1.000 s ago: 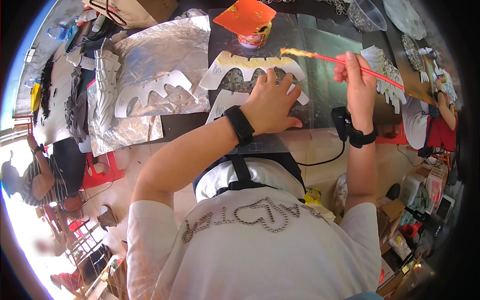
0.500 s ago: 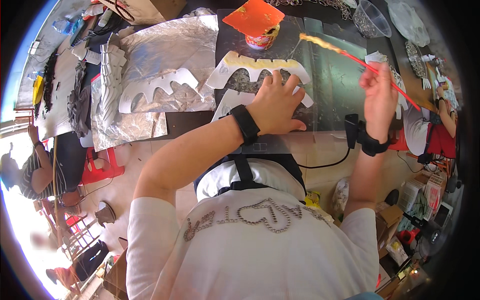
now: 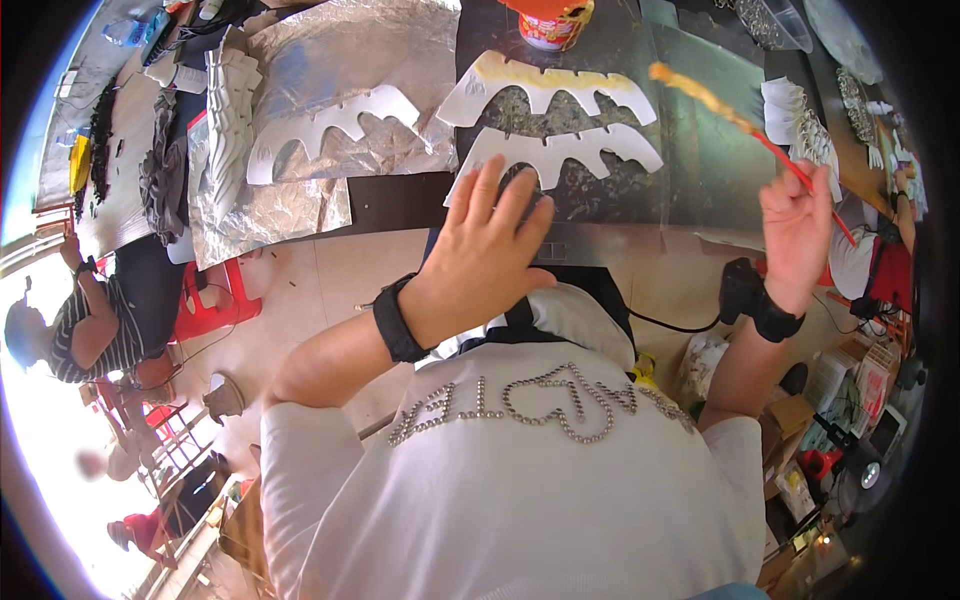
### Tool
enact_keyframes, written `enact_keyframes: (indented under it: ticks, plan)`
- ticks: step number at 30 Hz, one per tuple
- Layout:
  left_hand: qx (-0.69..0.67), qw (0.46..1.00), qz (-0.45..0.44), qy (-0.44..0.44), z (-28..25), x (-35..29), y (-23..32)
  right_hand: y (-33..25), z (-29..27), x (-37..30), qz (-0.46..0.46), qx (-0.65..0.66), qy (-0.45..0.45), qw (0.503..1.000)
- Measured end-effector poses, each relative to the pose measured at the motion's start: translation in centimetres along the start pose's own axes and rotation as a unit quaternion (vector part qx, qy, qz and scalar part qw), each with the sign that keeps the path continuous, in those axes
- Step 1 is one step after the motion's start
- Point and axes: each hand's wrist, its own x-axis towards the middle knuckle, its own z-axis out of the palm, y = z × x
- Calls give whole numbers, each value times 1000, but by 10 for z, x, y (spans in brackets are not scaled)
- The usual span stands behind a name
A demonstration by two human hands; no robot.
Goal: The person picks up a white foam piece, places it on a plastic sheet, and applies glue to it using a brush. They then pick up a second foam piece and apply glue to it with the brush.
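My left hand [image 3: 470,255], fingers spread, hovers at the near edge of the dark work surface. Its fingertips overlap the left part of a plain white scalloped cutout [image 3: 545,148]; whether they touch it I cannot tell. Just beyond lies a similar white cutout [image 3: 530,72], with a yellowish paste smeared along its far edge. My right hand [image 3: 798,235] is raised at the right, pinching a thin red stick [image 3: 780,152]. Yellow paste coats the stick's far end, which points up and left. A paste-smeared tub [image 3: 550,32] is partly cut off at the top.
Crinkled silver foil [image 3: 400,55] on the left bears another white cutout [image 3: 285,130]. Beside it stands a stack of white pieces [image 3: 232,130]. White pieces [image 3: 785,105] and a clear tub of metal bits [image 3: 785,28] lie right. Other people sit at both sides.
My left hand has drawn back toward me from the paste-smeared cutout, uncovering both cutouts. The right hand, still with the stick, has shifted right and nearer. The whole view has shifted.
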Motion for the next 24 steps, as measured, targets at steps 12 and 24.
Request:
enact_keyframes:
  ticks: [12,24]
  plan:
    - [-71,995,-23,65,22,-13,-12,103,89,-12,3,-240,1,971]
    - [-45,997,-26,57,25,-15,-10,98,106,-8,-13,-377,-41,925]
